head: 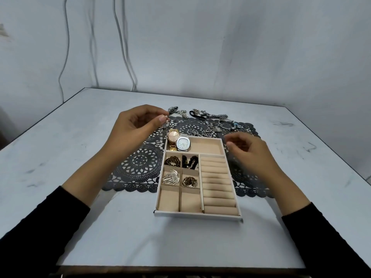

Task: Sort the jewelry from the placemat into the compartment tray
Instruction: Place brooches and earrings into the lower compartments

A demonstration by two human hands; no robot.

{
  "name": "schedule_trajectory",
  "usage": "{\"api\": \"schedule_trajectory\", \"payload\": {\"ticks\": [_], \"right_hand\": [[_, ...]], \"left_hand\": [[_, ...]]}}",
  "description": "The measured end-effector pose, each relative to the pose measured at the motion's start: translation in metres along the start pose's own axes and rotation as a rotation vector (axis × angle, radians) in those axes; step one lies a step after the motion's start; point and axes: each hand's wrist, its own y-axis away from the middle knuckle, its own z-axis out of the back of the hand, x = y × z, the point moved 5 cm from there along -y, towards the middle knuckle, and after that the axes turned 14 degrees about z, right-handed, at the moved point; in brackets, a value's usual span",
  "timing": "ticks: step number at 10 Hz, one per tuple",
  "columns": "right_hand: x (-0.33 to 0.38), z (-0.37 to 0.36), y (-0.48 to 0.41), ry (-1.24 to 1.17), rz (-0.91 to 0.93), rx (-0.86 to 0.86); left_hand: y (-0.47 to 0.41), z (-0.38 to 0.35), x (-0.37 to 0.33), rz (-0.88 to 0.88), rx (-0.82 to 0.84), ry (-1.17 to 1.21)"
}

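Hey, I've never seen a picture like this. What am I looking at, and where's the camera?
No machine here: these are a person's two bare hands, seen from a camera worn on their head. A beige compartment tray sits partly on a black lace placemat, holding two watches and some jewelry; more pieces lie on the far side. The left hand pinches a bead strand. The right hand hovers, blurred; whether it holds anything I can't tell.

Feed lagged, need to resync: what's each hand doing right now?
Left hand: pinching the bead strand, which hangs down.
Right hand: fingers loosely curled, blurred; cannot tell if it holds anything.
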Motion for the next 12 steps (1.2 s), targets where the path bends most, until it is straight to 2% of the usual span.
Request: {"api": "schedule_trajectory", "payload": {"ticks": [1,3,7,12], "right_hand": [[-0.016,0.001,0.009,0.267,0.025,0.061],[-0.033,-0.003,0.02,0.495,0.067,0.189],[-0.038,-0.008,0.025,0.55,0.017,0.211],[-0.04,-0.009,0.025,0.549,0.019,0.216]], "left_hand": [[0.001,0.0,-0.001,-0.004,0.016,0.019],[0.003,-0.002,-0.004,0.0,0.013,0.017],[0.009,-0.007,-0.004,0.002,0.049,0.014],[0.033,-0.013,-0.005,0.027,0.154,0.137]]}}
